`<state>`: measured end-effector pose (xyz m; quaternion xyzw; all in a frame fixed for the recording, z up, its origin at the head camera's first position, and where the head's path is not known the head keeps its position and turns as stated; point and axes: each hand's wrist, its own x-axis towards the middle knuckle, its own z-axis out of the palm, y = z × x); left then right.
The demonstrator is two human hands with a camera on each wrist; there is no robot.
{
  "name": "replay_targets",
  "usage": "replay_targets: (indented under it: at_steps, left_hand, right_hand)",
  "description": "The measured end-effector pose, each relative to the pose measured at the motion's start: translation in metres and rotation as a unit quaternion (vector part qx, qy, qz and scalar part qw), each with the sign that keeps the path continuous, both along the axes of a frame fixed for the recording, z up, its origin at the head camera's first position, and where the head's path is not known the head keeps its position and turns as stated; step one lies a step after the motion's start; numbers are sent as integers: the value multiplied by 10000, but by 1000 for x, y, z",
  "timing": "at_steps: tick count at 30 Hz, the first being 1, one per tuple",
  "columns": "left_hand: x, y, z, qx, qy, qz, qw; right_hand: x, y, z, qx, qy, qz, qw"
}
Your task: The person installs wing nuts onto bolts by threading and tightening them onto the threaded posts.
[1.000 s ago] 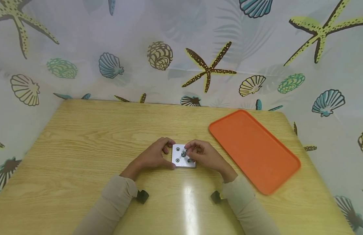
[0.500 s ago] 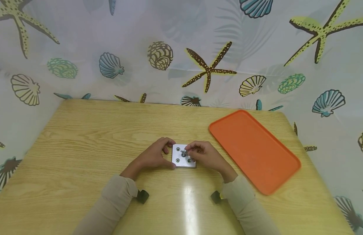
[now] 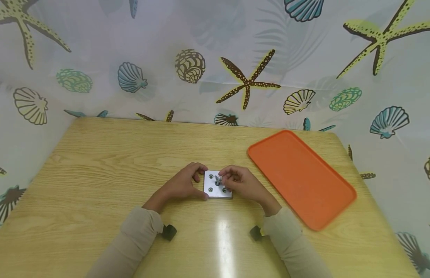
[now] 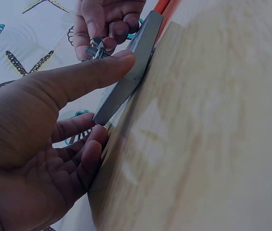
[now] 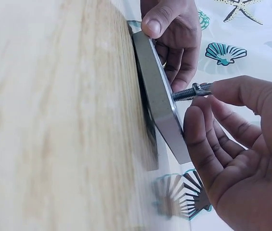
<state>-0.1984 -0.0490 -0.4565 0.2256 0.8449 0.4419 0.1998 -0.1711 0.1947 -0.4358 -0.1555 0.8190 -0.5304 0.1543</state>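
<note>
A square silvery metal plate (image 3: 217, 194) with holes near its corners lies on the table. My left hand (image 3: 182, 182) grips its left side, thumb at the near corner and fingers at the far one. From the plate's middle rises a threaded bolt (image 5: 182, 95), best seen in the right wrist view. On that bolt sits a small winged piece like a wing nut (image 3: 217, 179). My right hand (image 3: 244, 184) pinches the wing nut between thumb and fingers, its other fingers curled close over the plate's right side. Those fingers hide the upper right hole in the head view.
To the right, an orange tray (image 3: 298, 177) lies at an angle on the wood-grain table (image 3: 131, 154). A white cloth (image 3: 159, 34) printed with shells and starfish hangs behind the table. Dark wrist cameras (image 3: 169, 232) sit at both sleeves.
The wings of the wing nut stand at a different angle as the right fingers shift slightly around it. The plate and the left hand have stayed in place.
</note>
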Motion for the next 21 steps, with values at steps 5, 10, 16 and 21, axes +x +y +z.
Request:
replay_targets:
  at_steps: [5, 10, 16, 21]
  left_hand:
    - [0, 1, 0, -15, 17, 5, 10000]
    - [0, 1, 0, -11, 21, -1, 10000]
    - [0, 1, 0, 8, 12, 10, 10000]
    - [0, 1, 1, 16, 16, 4, 10000]
  right_hand:
    - [0, 0, 0, -122, -84, 31, 9999]
    - [-1, 0, -2, -78, -63, 60, 9999]
    - [0, 1, -1, 24, 104, 193, 9998]
    - [-1, 2, -2, 42, 161, 223, 9996]
